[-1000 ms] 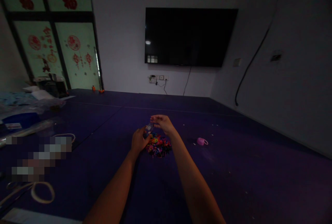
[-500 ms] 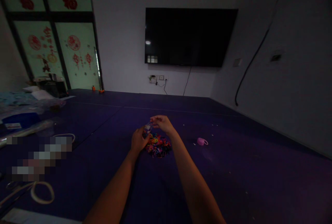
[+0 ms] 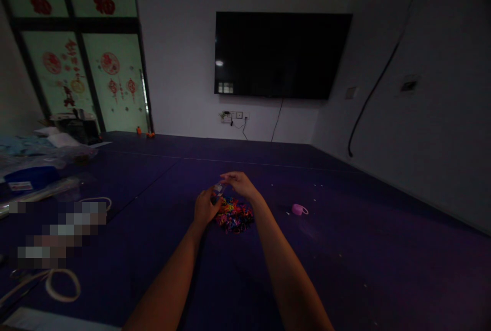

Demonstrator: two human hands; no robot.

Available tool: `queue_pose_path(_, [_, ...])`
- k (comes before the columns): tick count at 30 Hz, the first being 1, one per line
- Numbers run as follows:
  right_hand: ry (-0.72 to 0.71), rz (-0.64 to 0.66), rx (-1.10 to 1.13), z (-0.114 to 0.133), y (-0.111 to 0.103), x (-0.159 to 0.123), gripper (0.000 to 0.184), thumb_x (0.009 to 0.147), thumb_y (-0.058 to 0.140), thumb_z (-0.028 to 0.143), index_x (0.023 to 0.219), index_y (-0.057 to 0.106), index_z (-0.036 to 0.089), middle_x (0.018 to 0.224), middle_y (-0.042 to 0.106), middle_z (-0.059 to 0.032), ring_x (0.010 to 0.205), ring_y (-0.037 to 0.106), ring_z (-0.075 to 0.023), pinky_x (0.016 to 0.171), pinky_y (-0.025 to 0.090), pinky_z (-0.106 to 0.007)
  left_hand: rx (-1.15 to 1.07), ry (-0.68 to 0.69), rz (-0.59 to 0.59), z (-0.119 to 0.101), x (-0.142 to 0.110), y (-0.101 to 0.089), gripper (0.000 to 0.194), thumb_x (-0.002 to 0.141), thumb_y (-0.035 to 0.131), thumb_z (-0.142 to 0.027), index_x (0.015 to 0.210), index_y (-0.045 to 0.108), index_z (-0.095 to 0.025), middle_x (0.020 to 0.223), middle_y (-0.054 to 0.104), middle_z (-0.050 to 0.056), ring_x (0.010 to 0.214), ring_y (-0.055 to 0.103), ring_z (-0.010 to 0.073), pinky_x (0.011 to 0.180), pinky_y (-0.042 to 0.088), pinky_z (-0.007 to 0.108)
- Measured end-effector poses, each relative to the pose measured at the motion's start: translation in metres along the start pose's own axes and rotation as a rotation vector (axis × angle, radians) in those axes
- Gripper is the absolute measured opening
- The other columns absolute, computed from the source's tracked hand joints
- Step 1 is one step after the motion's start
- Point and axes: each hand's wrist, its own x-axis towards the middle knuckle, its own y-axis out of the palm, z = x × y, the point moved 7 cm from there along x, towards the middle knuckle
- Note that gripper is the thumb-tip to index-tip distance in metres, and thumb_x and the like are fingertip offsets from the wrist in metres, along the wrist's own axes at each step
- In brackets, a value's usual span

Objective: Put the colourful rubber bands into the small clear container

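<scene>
pile: on floor | cap: right of pile | TV: on wall

**Visibility Limits**

The left hand partly covers the container; its contents are too small to identify. Contact between the right hand and the container cannot be determined. Individual pieces in the pile are indistinct. A pixelated patch masks part of the left side. The bottom edge cuts off both forearms and the sheet; the top edge, the cable.
</scene>
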Motion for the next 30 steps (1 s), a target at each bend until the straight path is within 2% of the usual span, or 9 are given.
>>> queue_pose_path(4, [-0.019,-0.021,-0.025,0.002,-0.001,0.001,0.027,0.083,0.052,0.024,0.102,0.069,0.015,0.087,0.072,-0.0068,0.073,0.063,-0.0153,0.068,0.049,-0.026,0.008,-0.017,-0.008,0.001,0.001,0.000,0.038,0.074,0.064,-0.026,0.111,0.056,-0.020,0.085,0.065,0.004,0.083,0.060,0.0200,0.075,0.045,0.030])
queue_pose_path(8, [-0.060,-0.064,-0.133,0.000,-0.006,0.003,0.025,0.079,0.057,0.020,0.101,0.069,0.016,0.092,0.071,-0.0072,0.079,0.064,-0.0165,0.073,0.049,-0.027,0.001,-0.094,-0.075,0.007,0.002,-0.007,0.031,0.075,0.062,-0.029,0.104,0.059,-0.019,0.082,0.065,0.004,0.081,0.060,0.0201,0.073,0.044,0.030])
queue_pose_path(11, [-0.048,0.015,-0.375,-0.008,0.000,0.001,0.032,0.067,0.069,0.017,0.100,0.070,0.016,0.098,0.070,-0.0083,0.088,0.064,-0.0193,0.079,0.048,-0.028,0.004,-0.182,-0.150,0.014,0.001,-0.015,0.028,0.076,0.060,-0.032,0.100,0.059,-0.018,0.081,0.064,0.005,0.079,0.060,0.0203,0.071,0.044,0.030])
queue_pose_path(14, [0.019,0.181,-0.561,-0.023,0.014,-0.005,0.043,0.050,0.080,0.016,0.092,0.073,0.021,0.098,0.070,-0.0053,0.093,0.063,-0.0225,0.080,0.046,-0.027,0.018,-0.229,-0.204,0.018,0.000,-0.022,0.028,0.077,0.057,-0.036,0.097,0.059,-0.017,0.081,0.064,0.006,0.080,0.060,0.0211,0.071,0.044,0.031])
queue_pose_path(16, [0.096,0.305,-0.648,-0.035,0.025,-0.011,0.046,0.041,0.082,0.013,0.085,0.074,0.025,0.094,0.071,-0.0016,0.089,0.064,-0.0222,0.076,0.047,-0.024,0.012,-0.231,-0.215,0.018,-0.001,-0.023,0.028,0.077,0.056,-0.036,0.098,0.059,-0.017,0.083,0.065,0.006,0.081,0.060,0.0212,0.072,0.044,0.031])
queue_pose_path(19, [0.174,0.439,-0.743,-0.047,0.038,-0.017,0.042,0.036,0.081,0.010,0.074,0.074,0.027,0.081,0.072,0.0022,0.075,0.066,-0.0191,0.063,0.046,-0.020,-0.009,-0.227,-0.207,0.019,0.000,-0.021,0.031,0.077,0.056,-0.037,0.101,0.058,-0.017,0.085,0.065,0.006,0.082,0.061,0.0211,0.072,0.045,0.031])
queue_pose_path(24, [0.180,0.434,-0.765,-0.050,0.043,-0.017,0.033,0.031,0.079,0.004,0.056,0.070,0.023,0.062,0.069,0.0023,0.063,0.064,-0.0176,0.051,0.040,-0.019,-0.041,-0.232,-0.179,0.022,0.000,-0.017,0.031,0.077,0.057,-0.037,0.101,0.058,-0.018,0.087,0.066,0.006,0.083,0.061,0.0205,0.074,0.044,0.031])
queue_pose_path(30, [0.210,0.392,-0.794,-0.054,0.040,-0.016,0.026,0.037,0.077,0.002,0.051,0.067,0.021,0.057,0.067,0.0011,0.056,0.062,-0.0159,0.046,0.038,-0.019,-0.043,-0.241,-0.154,0.022,0.001,-0.015,0.031,0.076,0.059,-0.036,0.101,0.058,-0.018,0.087,0.065,0.005,0.082,0.061,0.0205,0.073,0.044,0.030])
